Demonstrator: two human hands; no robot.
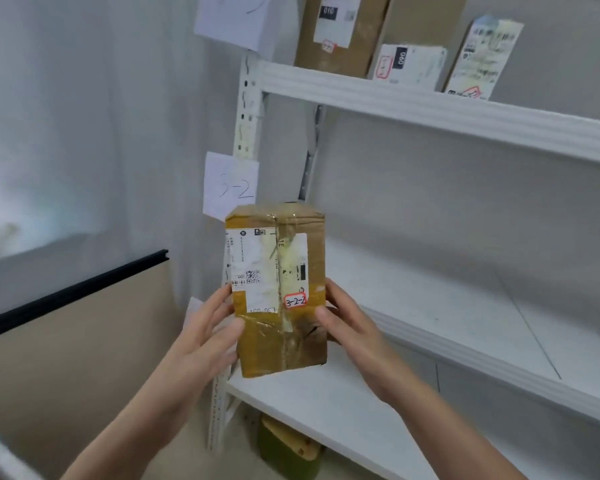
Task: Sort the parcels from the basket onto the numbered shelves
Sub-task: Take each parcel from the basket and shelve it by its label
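Observation:
A brown cardboard parcel, taped and bearing a white shipping label and a red-edged sticker reading 3-2-2, stands upright in the air in front of the white shelf unit. My left hand holds its left side with the thumb on the front face. My right hand grips its right side. A paper sign marked 3-2 hangs on the shelf's left post just above the parcel. The middle shelf board lies behind and to the right of the parcel. The basket is out of view.
The upper shelf carries a tall brown box and two flat labelled parcels. Another paper sign hangs at the top. A lower shelf board lies under the parcel, with a green-and-yellow item beneath it. A beige partition stands at left.

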